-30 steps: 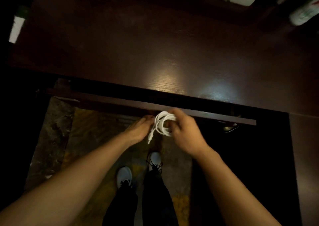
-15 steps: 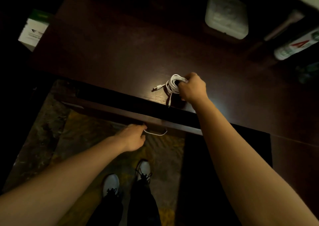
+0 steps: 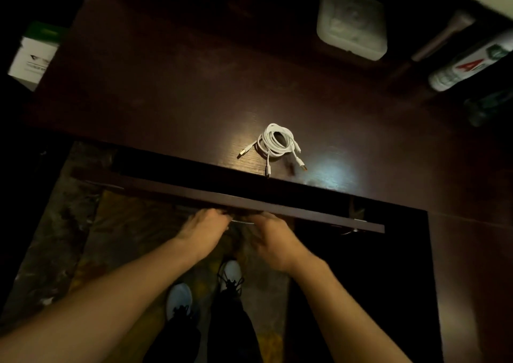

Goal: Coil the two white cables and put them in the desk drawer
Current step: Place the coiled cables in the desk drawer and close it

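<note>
The two white cables (image 3: 275, 144) lie coiled together in one bundle on the dark wooden desk (image 3: 166, 99), near its front edge, with their plug ends sticking out toward me. Nothing holds them. Below them the desk drawer (image 3: 291, 212) is pulled out a little, with a dark gap behind its front panel. My left hand (image 3: 204, 228) curls around the thin metal drawer handle (image 3: 241, 221) under the panel. My right hand (image 3: 270, 233) is blurred and reaches the handle's right end; its fingertips are hidden under the panel.
A white square device (image 3: 351, 20) sits at the desk's back. A bottle with a red and green label (image 3: 469, 64) lies at the back right. A white and green box (image 3: 33, 54) stands past the desk's left edge. My shoes (image 3: 205, 287) are on the floor below.
My right hand set the coiled cables down on the desk, let go and dropped to the drawer handle beside my left hand. The view tilted slightly.
</note>
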`<state>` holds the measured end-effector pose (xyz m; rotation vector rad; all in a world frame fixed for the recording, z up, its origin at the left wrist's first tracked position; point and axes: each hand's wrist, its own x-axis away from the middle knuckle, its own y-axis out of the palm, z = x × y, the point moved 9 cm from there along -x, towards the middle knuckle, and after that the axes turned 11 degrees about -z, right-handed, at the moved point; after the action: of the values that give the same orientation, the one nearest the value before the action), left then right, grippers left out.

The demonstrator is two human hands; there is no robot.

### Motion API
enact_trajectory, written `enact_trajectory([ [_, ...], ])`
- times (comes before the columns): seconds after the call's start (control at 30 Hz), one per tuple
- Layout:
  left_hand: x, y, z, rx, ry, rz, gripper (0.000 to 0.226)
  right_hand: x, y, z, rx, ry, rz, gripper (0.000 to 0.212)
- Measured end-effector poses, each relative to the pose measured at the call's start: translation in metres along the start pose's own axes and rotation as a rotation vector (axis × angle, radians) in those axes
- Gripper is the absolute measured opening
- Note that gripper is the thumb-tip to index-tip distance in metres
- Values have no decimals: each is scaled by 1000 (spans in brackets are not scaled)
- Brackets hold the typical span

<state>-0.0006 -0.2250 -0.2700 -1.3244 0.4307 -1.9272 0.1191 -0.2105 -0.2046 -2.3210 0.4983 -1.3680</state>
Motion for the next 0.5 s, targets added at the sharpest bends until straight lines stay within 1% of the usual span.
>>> enact_trajectory([
  [0.03, -2, 3, -2, -9, -4, 4, 24, -12, 12, 4, 36, 17, 36, 46],
  [0.1, -5, 3, -4, -13, -10, 44, 26, -31, 32, 9, 82, 46, 77, 43],
  [0.23, -11, 11, -1, -2, -4, 41, 33, -47, 51, 17, 148, 99, 131, 40],
  [0.33, -5, 12, -1, 109, -42, 52, 28, -41, 60, 19, 76, 102, 167, 46],
  [0.4, 0, 17, 2, 142, -46, 52, 26, -33, 72, 18, 18, 87, 175, 51],
  [0.5, 5, 28, -1, 210, -66, 48, 28, -31, 80, 20, -56, 90, 190, 45],
])
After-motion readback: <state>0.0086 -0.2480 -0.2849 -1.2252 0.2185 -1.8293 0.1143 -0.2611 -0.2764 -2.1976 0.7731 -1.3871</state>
